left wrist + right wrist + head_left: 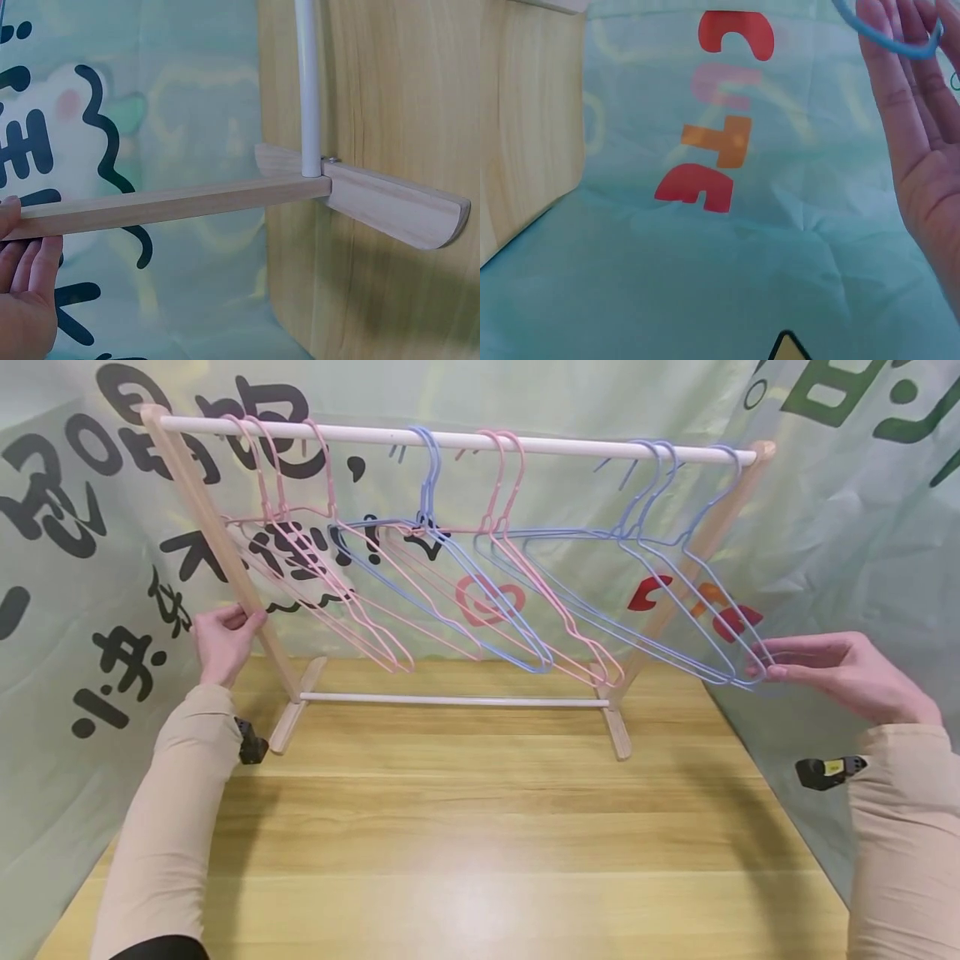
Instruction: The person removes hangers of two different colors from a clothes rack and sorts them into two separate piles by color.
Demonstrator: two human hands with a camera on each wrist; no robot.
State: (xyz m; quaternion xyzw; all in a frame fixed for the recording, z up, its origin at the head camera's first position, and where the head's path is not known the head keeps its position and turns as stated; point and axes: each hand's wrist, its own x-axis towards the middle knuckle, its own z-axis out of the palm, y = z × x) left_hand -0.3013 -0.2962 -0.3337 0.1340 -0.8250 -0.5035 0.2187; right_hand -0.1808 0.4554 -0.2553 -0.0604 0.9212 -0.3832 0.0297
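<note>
A wooden rack with a white top rail (pixel 555 442) carries pink and blue hangers. My left hand (pixel 225 645) grips the rack's left post (pixel 197 506) between thumb and fingers, a little below mid-height. The left wrist view shows the fingers under the post (pixel 165 208), at that frame's left edge. At the right end, my right hand (pixel 851 672) pinches the near lower corner of the outermost blue hanger (pixel 712 503). In the right wrist view that blue hanger (pixel 889 41) crosses in front of the long, nearly straight fingers; the thumb is partly cut off.
Three pink hangers (pixel 327 485) hang at the left, then two blue ones (pixel 426 506), two pink ones (pixel 491 497) and two more blue ones beside the held hanger. A lower white bar (pixel 450 700) joins the feet on the wooden table (pixel 487 827). Printed cloth (pixel 862 552) surrounds the table.
</note>
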